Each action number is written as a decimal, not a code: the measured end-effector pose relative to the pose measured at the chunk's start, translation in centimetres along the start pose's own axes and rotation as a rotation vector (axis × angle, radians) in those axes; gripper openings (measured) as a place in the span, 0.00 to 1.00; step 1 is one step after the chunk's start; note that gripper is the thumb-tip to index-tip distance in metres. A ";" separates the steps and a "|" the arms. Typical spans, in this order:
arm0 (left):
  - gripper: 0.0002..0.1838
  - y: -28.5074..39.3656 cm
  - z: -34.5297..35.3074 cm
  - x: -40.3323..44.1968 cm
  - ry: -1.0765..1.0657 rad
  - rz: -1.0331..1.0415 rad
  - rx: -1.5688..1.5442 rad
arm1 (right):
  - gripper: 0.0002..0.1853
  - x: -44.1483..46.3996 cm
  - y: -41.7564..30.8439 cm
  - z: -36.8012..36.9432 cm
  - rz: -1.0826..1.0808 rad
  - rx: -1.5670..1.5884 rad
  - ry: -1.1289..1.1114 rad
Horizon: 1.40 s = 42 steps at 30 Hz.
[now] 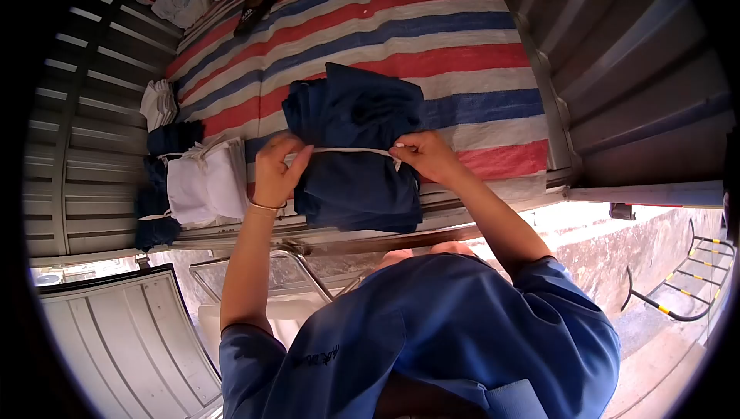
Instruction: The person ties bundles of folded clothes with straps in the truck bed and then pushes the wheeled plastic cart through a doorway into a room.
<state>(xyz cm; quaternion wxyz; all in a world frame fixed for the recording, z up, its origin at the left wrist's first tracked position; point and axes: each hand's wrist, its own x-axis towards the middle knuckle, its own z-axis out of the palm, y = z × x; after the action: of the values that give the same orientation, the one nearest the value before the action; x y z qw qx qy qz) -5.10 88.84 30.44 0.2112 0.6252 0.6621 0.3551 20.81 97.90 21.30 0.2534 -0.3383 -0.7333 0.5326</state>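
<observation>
Right fingers point(408, 144) pinch cord point(351, 150) across navy bundle point(358, 188); shirt lettering point(324, 355) unreadable.

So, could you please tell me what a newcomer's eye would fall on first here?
Probably the red, blue and whitish striped sheet filling the upper middle. At its near edge lies a dark blue cloth bundle with a pale tie across it, the right hand pinching the tie and the left hand at its left part. Further left, a white bundle stands out brightly.
</observation>
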 end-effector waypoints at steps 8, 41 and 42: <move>0.18 -0.9 2.5 1.3 -0.096 0.534 0.365 | 0.09 -1.7 -4.3 -1.1 -0.238 -0.467 0.590; 0.08 -2.2 3.7 0.3 0.339 0.118 -0.294 | 0.11 -5.0 4.0 -4.2 0.273 -0.356 0.162; 0.09 -2.3 3.7 0.8 0.306 0.059 -0.365 | 0.10 -4.9 3.9 -4.6 0.109 -0.426 0.243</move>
<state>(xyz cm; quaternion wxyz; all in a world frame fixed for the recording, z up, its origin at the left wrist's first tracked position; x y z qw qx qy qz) -4.02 90.43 26.44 0.2074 0.5345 0.5926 0.5657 28.25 97.77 18.91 0.2334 -0.4847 -0.7739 0.3343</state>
